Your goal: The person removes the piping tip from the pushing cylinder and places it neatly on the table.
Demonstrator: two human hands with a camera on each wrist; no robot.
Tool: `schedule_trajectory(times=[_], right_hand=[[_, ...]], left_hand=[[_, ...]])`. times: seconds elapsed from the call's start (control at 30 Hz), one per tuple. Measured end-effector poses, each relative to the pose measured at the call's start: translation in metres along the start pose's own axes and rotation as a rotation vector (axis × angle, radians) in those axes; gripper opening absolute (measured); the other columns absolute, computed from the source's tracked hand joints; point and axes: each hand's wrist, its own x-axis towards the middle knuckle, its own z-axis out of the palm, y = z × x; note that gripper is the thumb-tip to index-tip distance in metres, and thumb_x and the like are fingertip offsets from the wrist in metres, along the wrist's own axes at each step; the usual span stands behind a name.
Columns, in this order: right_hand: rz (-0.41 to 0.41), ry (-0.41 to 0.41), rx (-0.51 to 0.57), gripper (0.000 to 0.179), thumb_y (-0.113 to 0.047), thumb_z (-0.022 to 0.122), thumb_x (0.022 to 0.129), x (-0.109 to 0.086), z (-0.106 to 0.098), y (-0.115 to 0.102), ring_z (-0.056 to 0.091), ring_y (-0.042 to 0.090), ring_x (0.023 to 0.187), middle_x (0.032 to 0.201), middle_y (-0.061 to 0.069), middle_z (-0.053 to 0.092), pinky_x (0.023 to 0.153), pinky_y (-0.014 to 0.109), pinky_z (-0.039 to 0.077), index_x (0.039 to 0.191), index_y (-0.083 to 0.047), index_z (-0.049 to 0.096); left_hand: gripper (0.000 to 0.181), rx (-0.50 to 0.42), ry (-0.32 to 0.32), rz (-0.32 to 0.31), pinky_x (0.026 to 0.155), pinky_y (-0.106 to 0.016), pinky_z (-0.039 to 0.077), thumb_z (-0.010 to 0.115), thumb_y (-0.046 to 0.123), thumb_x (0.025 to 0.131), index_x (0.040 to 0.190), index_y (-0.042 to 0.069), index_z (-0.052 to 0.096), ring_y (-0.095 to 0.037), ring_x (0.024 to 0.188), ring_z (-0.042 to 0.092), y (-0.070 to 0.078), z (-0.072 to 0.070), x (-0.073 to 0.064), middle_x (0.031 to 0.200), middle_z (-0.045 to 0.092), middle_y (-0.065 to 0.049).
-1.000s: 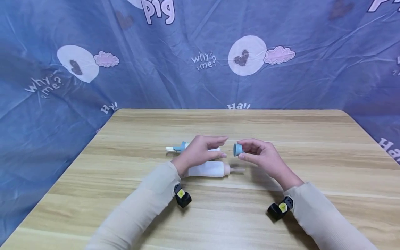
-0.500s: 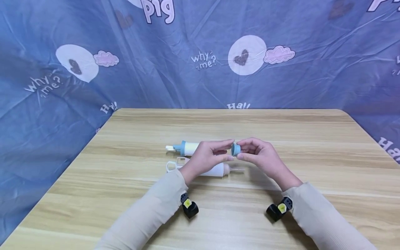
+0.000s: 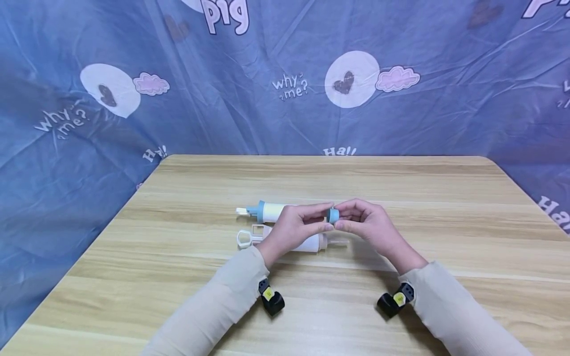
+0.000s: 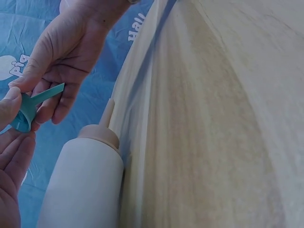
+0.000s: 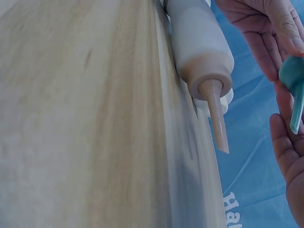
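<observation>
A small teal funnel-shaped nozzle cap (image 3: 333, 216) with a thin spout is held up between both hands above the table. My left hand (image 3: 291, 228) pinches its wide end with thumb and fingers. From the other side, my right hand (image 3: 373, 228) has thumb and fingertips on it; in the left wrist view the spout of the nozzle cap (image 4: 28, 110) points toward the right palm. Below the hands lies a white syringe (image 3: 308, 244) with a beige tip and a ring-handled plunger, partly covered by the left hand. Behind it lies another white syringe (image 3: 272, 212) with a blue collar.
Everything lies on a light wood-grain table (image 3: 445, 212). A blue printed cloth (image 3: 249, 113) hangs behind its far edge. A small black camera is strapped to each wrist, low over the tabletop.
My left hand has moved right, off the rear syringe, and its fingers have come onto the nozzle cap. The right hand has shifted slightly left with the cap, bringing the hands together.
</observation>
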Motion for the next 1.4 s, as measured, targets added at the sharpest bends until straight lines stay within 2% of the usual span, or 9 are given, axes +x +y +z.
schedule_trajectory(times=[0.2,0.33,0.53,0.63,0.93,1.17,1.4], right_hand=[[-0.004,0.006,-0.018,0.037,-0.01,0.07,0.082,-0.001,-0.002,-0.002,0.063,0.008,0.084,0.091,-0.008,0.066,0.073,0.022,0.053,0.112,0.006,0.057],[0.031,0.021,-0.043,0.037,-0.012,0.07,0.083,-0.003,-0.005,-0.003,0.063,0.008,0.086,0.094,-0.008,0.066,0.075,0.022,0.052,0.113,0.005,0.057],[0.054,0.046,-0.074,0.041,-0.012,0.071,0.081,-0.006,-0.007,-0.003,0.063,0.007,0.083,0.089,-0.009,0.067,0.073,0.022,0.052,0.113,0.009,0.056],[0.057,0.057,-0.094,0.037,-0.012,0.072,0.08,-0.007,-0.008,-0.003,0.062,0.007,0.081,0.087,-0.008,0.066,0.071,0.022,0.052,0.11,0.006,0.058],[0.021,0.096,-0.181,0.024,-0.01,0.069,0.083,-0.007,-0.01,-0.005,0.056,0.007,0.069,0.083,-0.013,0.064,0.06,0.021,0.047,0.102,0.003,0.064],[-0.01,0.106,-0.161,0.021,-0.011,0.067,0.085,-0.005,-0.008,-0.005,0.059,0.004,0.075,0.086,-0.015,0.065,0.065,0.02,0.049,0.098,0.005,0.066],[-0.038,0.093,-0.137,0.02,-0.01,0.067,0.085,-0.003,-0.005,-0.004,0.059,0.004,0.076,0.085,-0.015,0.065,0.067,0.019,0.05,0.097,0.006,0.065]], left_hand=[[0.042,-0.008,0.01,0.012,0.082,-0.02,0.051,0.071,0.01,0.081,0.121,0.004,0.061,-0.017,0.101,0.064,0.001,-0.002,0.001,0.118,0.062,-0.013],[0.043,0.008,0.02,-0.004,0.082,-0.02,0.051,0.071,0.012,0.081,0.122,0.006,0.061,-0.015,0.1,0.065,0.003,-0.004,0.0,0.118,0.063,-0.011],[0.043,0.027,0.04,-0.019,0.082,-0.02,0.051,0.071,0.014,0.081,0.122,0.008,0.061,-0.015,0.102,0.064,0.004,-0.008,0.0,0.12,0.062,-0.008],[0.043,0.021,0.05,-0.017,0.082,-0.02,0.05,0.071,0.013,0.081,0.122,0.007,0.061,-0.017,0.102,0.064,0.005,-0.009,0.0,0.12,0.062,-0.009],[0.043,-0.001,0.054,-0.018,0.082,-0.021,0.051,0.07,0.011,0.081,0.123,0.005,0.06,-0.014,0.101,0.064,0.005,-0.011,-0.001,0.12,0.062,-0.01],[0.043,0.0,0.044,-0.043,0.082,-0.021,0.051,0.07,0.012,0.082,0.124,0.008,0.06,-0.011,0.1,0.064,0.003,-0.011,-0.003,0.118,0.064,-0.008],[0.043,-0.015,0.03,-0.033,0.082,-0.021,0.051,0.069,0.01,0.082,0.124,0.005,0.059,-0.013,0.099,0.065,0.003,-0.01,-0.003,0.118,0.064,-0.01]])
